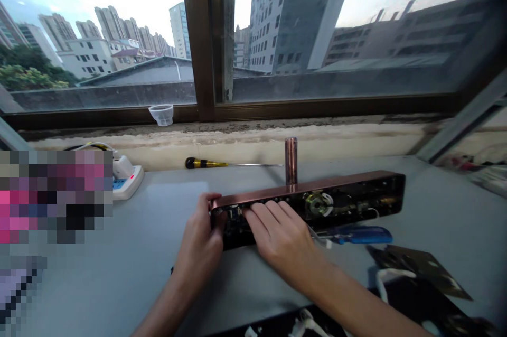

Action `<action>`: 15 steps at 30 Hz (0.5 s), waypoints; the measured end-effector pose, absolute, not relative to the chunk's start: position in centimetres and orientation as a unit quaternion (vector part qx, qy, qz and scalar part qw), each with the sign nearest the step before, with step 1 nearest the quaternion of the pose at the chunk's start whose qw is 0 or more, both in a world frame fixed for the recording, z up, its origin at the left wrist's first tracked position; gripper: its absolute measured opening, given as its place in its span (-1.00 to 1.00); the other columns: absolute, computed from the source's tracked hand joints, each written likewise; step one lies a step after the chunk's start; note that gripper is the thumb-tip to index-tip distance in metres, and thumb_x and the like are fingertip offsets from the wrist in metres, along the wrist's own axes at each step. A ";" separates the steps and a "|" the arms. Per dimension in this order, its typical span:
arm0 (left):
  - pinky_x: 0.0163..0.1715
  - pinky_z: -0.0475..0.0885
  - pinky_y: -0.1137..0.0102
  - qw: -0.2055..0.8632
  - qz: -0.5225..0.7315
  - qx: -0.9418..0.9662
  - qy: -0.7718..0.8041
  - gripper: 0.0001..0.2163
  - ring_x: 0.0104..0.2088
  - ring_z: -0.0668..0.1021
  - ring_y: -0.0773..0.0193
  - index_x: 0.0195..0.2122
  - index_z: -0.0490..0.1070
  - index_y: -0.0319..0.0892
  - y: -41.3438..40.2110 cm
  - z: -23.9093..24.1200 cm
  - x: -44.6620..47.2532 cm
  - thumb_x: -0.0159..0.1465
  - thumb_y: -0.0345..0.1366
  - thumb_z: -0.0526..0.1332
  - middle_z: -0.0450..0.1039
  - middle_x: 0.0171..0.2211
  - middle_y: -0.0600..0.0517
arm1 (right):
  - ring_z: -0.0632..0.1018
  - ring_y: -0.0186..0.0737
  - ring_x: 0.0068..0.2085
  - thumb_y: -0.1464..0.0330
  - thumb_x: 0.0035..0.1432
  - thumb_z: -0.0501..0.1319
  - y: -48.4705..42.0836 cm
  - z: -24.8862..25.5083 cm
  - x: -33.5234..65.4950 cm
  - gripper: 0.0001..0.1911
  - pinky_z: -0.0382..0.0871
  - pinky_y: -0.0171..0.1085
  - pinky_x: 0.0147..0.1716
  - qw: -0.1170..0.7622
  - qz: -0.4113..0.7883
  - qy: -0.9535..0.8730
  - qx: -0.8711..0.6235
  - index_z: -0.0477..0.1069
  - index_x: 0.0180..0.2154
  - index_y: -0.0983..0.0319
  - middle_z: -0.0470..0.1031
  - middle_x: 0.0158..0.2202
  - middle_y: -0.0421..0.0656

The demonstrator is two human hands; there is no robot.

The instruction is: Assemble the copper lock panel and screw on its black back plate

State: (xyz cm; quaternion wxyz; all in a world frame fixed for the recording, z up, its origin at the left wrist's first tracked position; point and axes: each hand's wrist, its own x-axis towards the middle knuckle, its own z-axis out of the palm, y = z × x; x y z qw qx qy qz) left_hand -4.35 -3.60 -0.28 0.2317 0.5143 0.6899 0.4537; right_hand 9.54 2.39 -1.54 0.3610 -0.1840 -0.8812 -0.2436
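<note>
A long copper-coloured electronic housing [356, 181] stands on its edge, its open black side facing me. A round speaker-like part [319, 204] and small wired parts show inside it, and a copper cylinder [291, 161] rises from its top edge. My left hand [202, 231] grips the housing's left end, thumb on the open side and fingers behind. Inside that end sits a small circuit board [235, 214]. Beside the board, my right hand [281, 231] reaches in with curled fingers; its fingertips are hidden. A blue-handled screwdriver [364, 234] lies just right of this hand.
A yellow-and-black screwdriver [206, 163] lies at the back by the wall. At left is a white power strip [132, 183] near a blurred-out area. A clear plastic cup [161, 114] is on the window sill. Dark panels [431, 271] lie at front right.
</note>
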 end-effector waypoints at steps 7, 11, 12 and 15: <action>-0.36 0.31 0.33 0.229 0.444 0.517 0.695 -0.83 -0.36 0.45 0.24 -0.18 0.16 -0.14 -3.7 -0.4 -4.3 0.19 -0.40 -0.01 0.43 -0.34 0.01 | 0.31 -0.19 -0.38 0.59 0.15 -0.07 2.6 -2.0 9.6 -0.70 0.09 -0.23 -0.40 0.388 -0.231 -0.872 -0.190 0.41 -0.42 0.35 0.40 -0.45 -0.05; -0.34 0.31 0.34 0.229 0.448 0.517 0.692 -0.84 -0.33 0.46 0.24 -0.19 0.17 -0.15 -3.7 -0.3 -4.3 0.19 -0.41 -0.01 0.43 -0.33 0.00 | 0.30 -0.19 -0.38 0.60 0.13 -0.08 2.6 -1.9 9.5 -0.69 0.08 -0.23 -0.40 0.391 -0.225 -0.873 -0.186 0.41 -0.42 0.36 0.39 -0.46 -0.05; -0.35 0.32 0.34 0.229 0.450 0.516 0.692 -0.84 -0.34 0.46 0.24 -0.18 0.17 -0.15 -3.7 -0.2 -4.3 0.19 -0.41 -0.01 0.43 -0.33 0.00 | 0.29 -0.19 -0.39 0.60 0.13 -0.09 2.6 -1.9 9.5 -0.68 0.07 -0.23 -0.40 0.392 -0.225 -0.872 -0.187 0.41 -0.43 0.36 0.39 -0.47 -0.05; -0.37 0.32 0.35 0.230 0.452 0.514 0.692 -0.84 -0.36 0.46 0.24 -0.18 0.18 -0.14 -3.8 -0.2 -4.3 0.19 -0.41 -0.01 0.44 -0.36 0.02 | 0.27 -0.20 -0.42 0.59 0.15 -0.09 2.6 -1.8 9.4 -0.67 0.06 -0.24 -0.41 0.397 -0.222 -0.869 -0.193 0.41 -0.45 0.35 0.37 -0.50 -0.07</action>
